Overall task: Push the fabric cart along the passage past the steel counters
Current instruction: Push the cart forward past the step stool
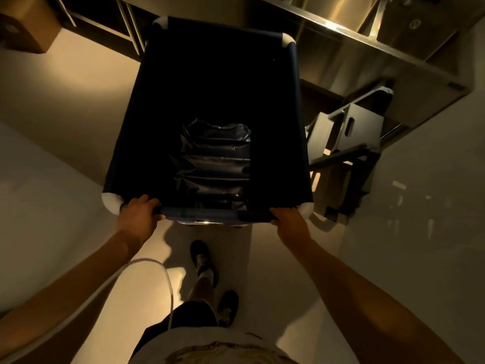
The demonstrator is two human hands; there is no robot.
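Note:
The fabric cart point(162, 106) is a deep, dark blue cloth bin with white corner pieces, standing on the floor directly in front of me. Dark shiny plastic bags point(215, 158) lie at its bottom. My left hand point(139, 214) grips the near rim bar close to the left corner. My right hand point(291, 222) grips the same bar close to the right corner. A steel counter point(393, 46) with an under-shelf runs along the right of the cart. Another steel frame point(123, 24) stands ahead on the left.
A grey step stool or box point(351, 132) sits under the right counter, close to the cart's right side. A cardboard box point(29, 27) rests on the floor at far left. A pale wall or panel point(39, 195) borders the left. My feet point(204, 261) are behind the cart.

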